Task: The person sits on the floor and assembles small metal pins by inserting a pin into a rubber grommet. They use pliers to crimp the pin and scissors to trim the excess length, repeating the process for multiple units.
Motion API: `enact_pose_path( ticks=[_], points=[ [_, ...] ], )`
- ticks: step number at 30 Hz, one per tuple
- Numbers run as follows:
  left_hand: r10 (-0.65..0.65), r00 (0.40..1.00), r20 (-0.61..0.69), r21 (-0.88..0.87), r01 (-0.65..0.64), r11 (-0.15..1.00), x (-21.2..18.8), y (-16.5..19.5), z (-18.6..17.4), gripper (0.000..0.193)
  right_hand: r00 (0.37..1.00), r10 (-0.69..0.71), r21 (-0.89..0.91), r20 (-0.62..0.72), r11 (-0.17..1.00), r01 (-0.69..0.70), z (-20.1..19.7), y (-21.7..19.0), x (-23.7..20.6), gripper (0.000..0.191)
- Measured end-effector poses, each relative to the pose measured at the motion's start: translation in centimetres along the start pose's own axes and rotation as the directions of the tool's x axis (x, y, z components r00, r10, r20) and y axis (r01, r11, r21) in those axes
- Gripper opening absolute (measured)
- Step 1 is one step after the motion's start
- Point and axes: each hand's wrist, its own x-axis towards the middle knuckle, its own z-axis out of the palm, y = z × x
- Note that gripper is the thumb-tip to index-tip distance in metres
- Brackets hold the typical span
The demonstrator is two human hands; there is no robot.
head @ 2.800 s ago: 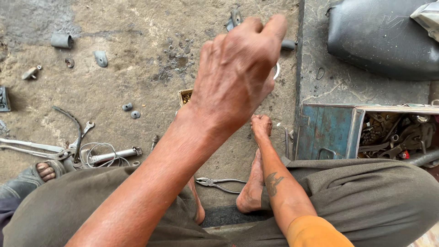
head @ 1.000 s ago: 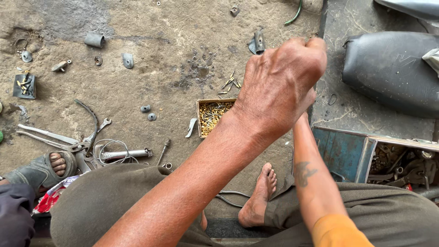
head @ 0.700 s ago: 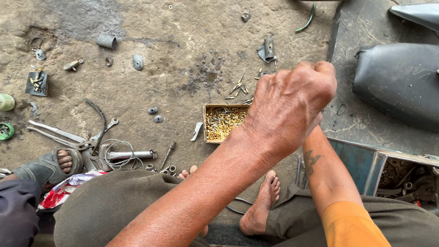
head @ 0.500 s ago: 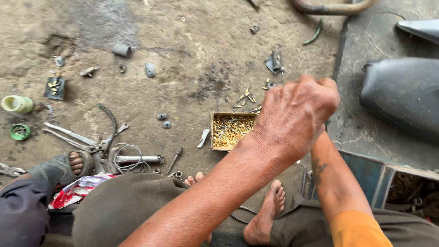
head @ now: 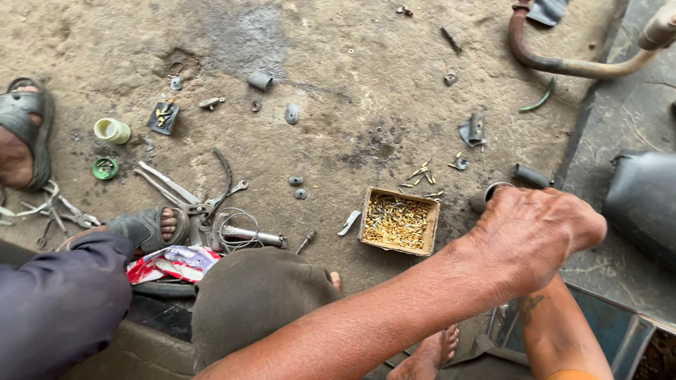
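Curling over a dark cylinder (head: 493,195), the left hand (head: 539,236) hides its fingers; their grip is unclear. The box of screws (head: 398,222) lies just left of it, while the right hand is hidden beneath.

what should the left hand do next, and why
Probably a short reach left to the box. The left hand hovers curled just right of it, its grip hidden from view. The box lies open, full of small brass bits, with nothing in between.

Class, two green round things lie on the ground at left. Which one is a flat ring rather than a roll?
The darker green ring, lying flat, nearer the camera. The pale green roll beyond it is taller and thicker.
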Motion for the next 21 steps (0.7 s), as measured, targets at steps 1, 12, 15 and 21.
enact_pose_path(
  ticks=[1,12,15,21],
  points=[
    [-0.01,1.0,0.019,0.021,0.01,1.0,0.0,-0.1,0.0,0.011,1.0,-0.001,-0.006,0.004,1.0,0.001,-0.1,-0.2,-0.2,0.033],
    [-0.047,0.998,0.044,0.016,0.046,0.999,0.2,-0.9,0.7,0.007,1.0,-0.023,-0.012,-0.013,1.0,0.023,-0.4,-1.8,-0.8,0.033],
    [-0.045,0.999,0.021,0.048,0.044,0.998,-0.1,-1.3,0.6,0.005,1.0,-0.029,-0.024,-0.002,0.999,0.029,-0.3,-1.5,-0.8,0.033],
    [-0.044,0.999,0.02,0.011,0.044,0.999,-0.1,-1.6,0.6,0.005,0.999,-0.037,-0.042,0.001,0.998,0.037,-0.3,-0.8,-0.3,0.033]
  ],
)
